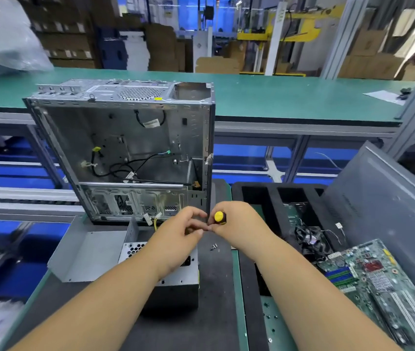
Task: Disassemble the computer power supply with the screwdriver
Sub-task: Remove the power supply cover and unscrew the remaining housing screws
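The grey power supply (180,282) lies on the black mat in front of me, largely hidden under my left forearm; its honeycomb vent shows at the left. My right hand (236,224) grips a screwdriver with a yellow-capped handle (219,217). My left hand (178,233) pinches something small at the screwdriver's tip, right against my right fingers; what it is cannot be made out. Two loose screws (213,247) lie on the mat just below the hands.
An emptied computer case (125,148) stands upright behind the hands. A bent grey metal cover (87,252) lies at the left. At the right are a black foam tray (259,196), a fan with cables (311,239), a green motherboard (376,279) and a grey side panel (388,196).
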`<state>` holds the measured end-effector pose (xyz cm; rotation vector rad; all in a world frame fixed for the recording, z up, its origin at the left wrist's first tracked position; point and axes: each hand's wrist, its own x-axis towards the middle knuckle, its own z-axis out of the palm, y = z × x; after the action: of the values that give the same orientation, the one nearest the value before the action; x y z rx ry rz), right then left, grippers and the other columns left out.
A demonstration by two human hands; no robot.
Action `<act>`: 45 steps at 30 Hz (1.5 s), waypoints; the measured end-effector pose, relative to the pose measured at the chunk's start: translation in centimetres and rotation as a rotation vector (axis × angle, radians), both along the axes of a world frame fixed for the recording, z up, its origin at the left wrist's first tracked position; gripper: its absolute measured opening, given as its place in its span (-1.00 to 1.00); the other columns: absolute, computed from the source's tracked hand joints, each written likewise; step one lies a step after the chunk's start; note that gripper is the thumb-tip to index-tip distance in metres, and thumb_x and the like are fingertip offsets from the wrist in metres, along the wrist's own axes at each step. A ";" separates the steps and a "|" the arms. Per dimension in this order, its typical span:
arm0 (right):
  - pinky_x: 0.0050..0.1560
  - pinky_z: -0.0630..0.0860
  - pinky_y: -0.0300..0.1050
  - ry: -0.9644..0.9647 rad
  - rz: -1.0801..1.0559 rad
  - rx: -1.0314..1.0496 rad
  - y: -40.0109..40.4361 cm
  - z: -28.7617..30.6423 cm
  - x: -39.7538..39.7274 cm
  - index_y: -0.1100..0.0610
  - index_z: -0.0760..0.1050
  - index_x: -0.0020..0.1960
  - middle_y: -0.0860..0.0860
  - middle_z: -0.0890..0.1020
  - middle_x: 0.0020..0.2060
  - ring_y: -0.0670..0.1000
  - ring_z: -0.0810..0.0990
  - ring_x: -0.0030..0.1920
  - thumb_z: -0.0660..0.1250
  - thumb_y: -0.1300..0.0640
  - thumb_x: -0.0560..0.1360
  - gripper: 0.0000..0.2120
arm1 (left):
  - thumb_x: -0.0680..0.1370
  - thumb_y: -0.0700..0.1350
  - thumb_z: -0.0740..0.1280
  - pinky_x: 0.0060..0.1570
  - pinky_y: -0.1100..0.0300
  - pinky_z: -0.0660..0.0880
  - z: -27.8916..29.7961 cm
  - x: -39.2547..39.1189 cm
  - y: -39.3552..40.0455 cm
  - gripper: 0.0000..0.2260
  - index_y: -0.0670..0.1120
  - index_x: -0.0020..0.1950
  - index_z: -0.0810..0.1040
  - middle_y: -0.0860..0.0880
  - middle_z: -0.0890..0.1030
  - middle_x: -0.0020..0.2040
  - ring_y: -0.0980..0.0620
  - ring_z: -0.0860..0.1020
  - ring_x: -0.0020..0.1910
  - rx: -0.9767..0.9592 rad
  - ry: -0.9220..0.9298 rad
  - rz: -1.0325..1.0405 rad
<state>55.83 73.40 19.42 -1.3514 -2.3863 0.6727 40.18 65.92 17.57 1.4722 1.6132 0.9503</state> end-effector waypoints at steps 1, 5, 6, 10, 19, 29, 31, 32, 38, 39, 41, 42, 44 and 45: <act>-0.04 0.58 -0.04 -0.046 -0.006 0.014 0.4 -0.5 -0.1 0.02 0.61 -0.11 -0.03 0.65 -0.19 -0.01 0.59 -0.10 0.45 0.08 0.48 -0.97 | 0.60 -0.23 0.29 0.21 0.14 0.46 -0.1 -0.2 0.0 -0.69 0.20 0.13 0.48 0.21 0.66 0.04 0.28 0.56 0.05 0.015 0.029 0.023; -0.12 0.57 -0.07 -0.230 -0.101 0.002 2.8 -3.1 -0.2 0.11 0.56 -0.12 0.03 0.61 -0.21 0.07 0.59 -0.12 0.35 0.13 0.50 -0.93 | 0.57 -0.23 0.32 0.21 0.21 0.45 0.0 -1.1 -0.2 -0.71 0.17 0.12 0.52 0.19 0.60 0.07 0.27 0.53 0.11 0.079 0.096 0.126; -0.15 0.55 -0.09 -0.276 -0.124 -0.017 3.4 -4.0 -0.2 0.12 0.54 -0.14 0.03 0.59 -0.22 0.08 0.57 -0.13 0.34 0.14 0.51 -0.93 | 0.58 -0.23 0.32 0.21 0.23 0.45 0.0 -1.3 -0.3 -0.72 0.17 0.11 0.53 0.18 0.61 0.07 0.27 0.52 0.10 0.081 0.091 0.142; -0.23 0.45 -0.15 -0.362 -0.181 -0.138 5.5 -7.3 -0.4 0.08 0.42 -0.28 0.02 0.53 -0.27 0.10 0.52 -0.17 0.34 0.21 0.48 -0.81 | 0.59 -0.21 0.32 0.08 0.41 0.41 -0.2 -2.1 -0.8 -0.75 0.16 0.09 0.55 0.20 0.60 0.09 0.29 0.54 0.08 0.075 0.108 0.187; -0.15 0.46 -0.11 -0.471 -0.164 -0.269 7.5 -10.9 -2.2 0.12 0.36 -0.32 0.03 0.44 -0.35 0.15 0.49 -0.16 0.26 0.26 0.49 -0.77 | 0.58 -0.19 0.34 0.16 0.42 0.36 -1.3 -3.0 -2.2 -0.77 0.16 0.07 0.57 0.24 0.58 0.08 0.35 0.48 0.14 0.116 0.196 0.277; -0.40 0.29 -0.18 -0.454 -0.166 -0.332 8.5 -12.1 -2.0 0.15 0.47 -0.27 0.04 0.51 -0.32 0.10 0.48 -0.26 0.30 0.16 0.48 -0.84 | 0.57 -0.21 0.34 0.05 0.51 0.37 -1.3 -3.2 -3.1 -0.75 0.17 0.05 0.59 0.25 0.56 0.09 0.32 0.50 0.15 0.142 0.182 0.354; -0.33 0.37 -0.18 -0.436 -0.159 -0.368 8.7 -12.0 -2.0 0.16 0.55 -0.19 0.08 0.60 -0.24 0.12 0.52 -0.24 0.30 0.18 0.47 -0.90 | 0.57 -0.21 0.34 0.08 0.40 0.41 -1.2 -3.2 -3.2 -0.75 0.17 0.05 0.59 0.25 0.56 0.08 0.30 0.50 0.15 0.141 0.189 0.354; -0.28 0.40 -0.17 -0.435 -0.155 -0.378 8.7 -11.9 -2.0 0.16 0.56 -0.18 0.09 0.61 -0.22 0.13 0.53 -0.23 0.30 0.19 0.47 -0.90 | 0.57 -0.20 0.34 0.08 0.38 0.42 -1.2 -3.1 -3.3 -0.75 0.17 0.05 0.59 0.25 0.56 0.08 0.30 0.50 0.15 0.140 0.192 0.356; -0.38 0.33 -0.17 -0.293 -0.185 -0.339 8.0 -9.8 -1.2 0.12 0.40 -0.27 0.03 0.50 -0.33 0.06 0.49 -0.31 0.37 0.03 0.49 -0.75 | 0.56 -0.20 0.36 0.04 0.46 0.36 -1.3 -3.2 -3.8 -0.75 0.19 0.01 0.58 0.24 0.56 0.09 0.31 0.49 0.15 0.152 0.171 0.367; -0.40 0.33 -0.17 -0.237 -0.194 -0.332 7.7 -9.2 -1.1 0.11 0.39 -0.27 0.02 0.50 -0.34 0.05 0.49 -0.35 0.38 -0.02 0.49 -0.72 | 0.56 -0.20 0.36 0.03 0.49 0.35 -1.3 -3.3 -3.9 -0.75 0.20 0.01 0.58 0.25 0.56 0.09 0.31 0.49 0.15 0.156 0.169 0.366; -0.37 0.35 -0.16 -0.142 -0.197 -0.316 7.0 -7.8 -1.2 0.09 0.39 -0.28 0.02 0.51 -0.35 0.06 0.49 -0.34 0.37 -0.08 0.50 -0.68 | 0.56 -0.19 0.37 0.03 0.45 0.36 -1.5 -3.6 -4.0 -0.74 0.21 0.00 0.58 0.25 0.57 0.09 0.31 0.49 0.14 0.169 0.159 0.356; -0.34 0.36 -0.14 -0.089 -0.197 -0.306 6.6 -7.0 -1.4 0.10 0.39 -0.28 0.02 0.51 -0.36 0.06 0.49 -0.31 0.36 -0.09 0.51 -0.66 | 0.55 -0.19 0.37 0.05 0.40 0.37 -1.6 -3.7 -4.1 -0.74 0.22 -0.01 0.58 0.25 0.57 0.09 0.30 0.50 0.14 0.175 0.151 0.348; -0.27 0.37 -0.11 0.055 -0.203 -0.300 5.5 -5.4 -1.8 0.13 0.39 -0.27 0.03 0.50 -0.36 0.05 0.47 -0.30 0.36 -0.11 0.51 -0.64 | 0.55 -0.19 0.37 0.10 0.31 0.41 -1.8 -4.2 -4.3 -0.73 0.23 -0.02 0.58 0.26 0.56 0.09 0.29 0.50 0.14 0.179 0.137 0.330; -0.24 0.39 -0.09 0.139 -0.204 -0.310 4.8 -4.7 -2.1 0.14 0.43 -0.25 0.04 0.51 -0.35 0.05 0.47 -0.30 0.36 -0.12 0.51 -0.64 | 0.55 -0.18 0.37 0.10 0.28 0.43 -1.8 -4.4 -4.5 -0.73 0.24 -0.02 0.57 0.28 0.55 0.08 0.31 0.50 0.13 0.177 0.133 0.320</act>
<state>53.77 78.24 14.76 -1.5847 -2.0613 1.0717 35.79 61.45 15.74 1.4446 1.9441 1.2216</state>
